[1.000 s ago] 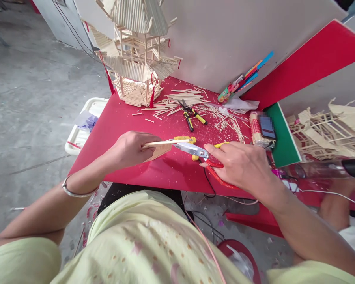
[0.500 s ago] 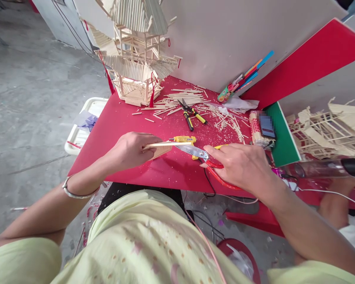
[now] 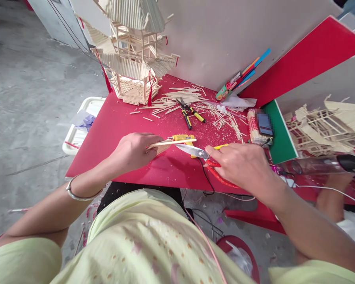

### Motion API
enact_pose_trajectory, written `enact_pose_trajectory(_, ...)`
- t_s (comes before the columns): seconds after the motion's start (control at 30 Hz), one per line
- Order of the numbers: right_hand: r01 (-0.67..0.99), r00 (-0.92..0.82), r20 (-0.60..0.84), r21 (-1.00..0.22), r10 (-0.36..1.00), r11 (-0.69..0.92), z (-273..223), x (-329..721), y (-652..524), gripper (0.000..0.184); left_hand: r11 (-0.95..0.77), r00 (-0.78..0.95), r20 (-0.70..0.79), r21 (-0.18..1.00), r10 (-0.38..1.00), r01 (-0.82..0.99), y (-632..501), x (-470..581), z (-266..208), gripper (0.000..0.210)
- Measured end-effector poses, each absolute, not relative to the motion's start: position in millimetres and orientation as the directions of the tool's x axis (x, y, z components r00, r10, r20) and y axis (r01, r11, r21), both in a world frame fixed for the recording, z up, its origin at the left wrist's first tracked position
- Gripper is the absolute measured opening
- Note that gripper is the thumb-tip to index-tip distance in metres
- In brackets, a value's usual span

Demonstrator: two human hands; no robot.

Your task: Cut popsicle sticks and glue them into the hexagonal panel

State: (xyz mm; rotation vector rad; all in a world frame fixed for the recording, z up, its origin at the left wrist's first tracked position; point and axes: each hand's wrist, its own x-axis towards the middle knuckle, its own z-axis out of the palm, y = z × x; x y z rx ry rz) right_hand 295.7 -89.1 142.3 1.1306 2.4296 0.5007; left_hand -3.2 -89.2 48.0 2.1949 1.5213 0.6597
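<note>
Over the front of the red table, my left hand (image 3: 137, 150) is closed on a small panel of pale wooden sticks, its long edge stick (image 3: 177, 142) pointing right. The hand hides part of the panel. My right hand (image 3: 242, 163) is wrapped round the red handles of scissors (image 3: 192, 150). Their blades point left, just under the stick's free end; whether they touch it I cannot tell. Behind the blades lies a yellow glue gun (image 3: 182, 137), partly covered by the stick. Black-and-yellow cutters (image 3: 189, 112) rest farther back.
A stick-built pagoda (image 3: 130, 94) with red tassels stands at the back left. Loose sticks (image 3: 183, 96) and crumbs lie across the back of the red table (image 3: 106, 134). Bundled sticks with a phone (image 3: 265, 123) on top are at right. A person's arm (image 3: 334, 195) shows at far right.
My left hand has shifted slightly right with the stick panel, so the edge stick reaches a little farther over the scissor blades. The whole view has moved slightly.
</note>
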Motion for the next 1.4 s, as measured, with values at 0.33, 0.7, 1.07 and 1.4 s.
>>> enact_pose_trajectory(0.33,0.707,-0.607,-0.005,0.455,0.795,0.542,141,308,-85,0.048,-0.313,0.277,0.151,0.562,0.949,0.766,-91,-7,47,0.038)
enact_pose_trajectory(0.7,0.719,-0.59,-0.098,0.388,0.802,0.576,138,303,-84,0.05,-0.33,0.283,0.171,0.55,0.944,0.767,-92,-5,46,0.037)
enact_pose_trajectory(1.07,0.705,-0.58,-0.166,0.386,0.797,0.594,146,298,-84,0.045,-0.338,0.29,0.175,0.542,0.941,0.769,-94,-4,46,0.036)
enact_pose_trajectory(1.4,0.656,-0.608,-0.155,0.455,0.779,0.603,144,301,-84,0.031,-0.351,0.302,0.18,0.543,0.936,0.763,-95,-3,44,0.033)
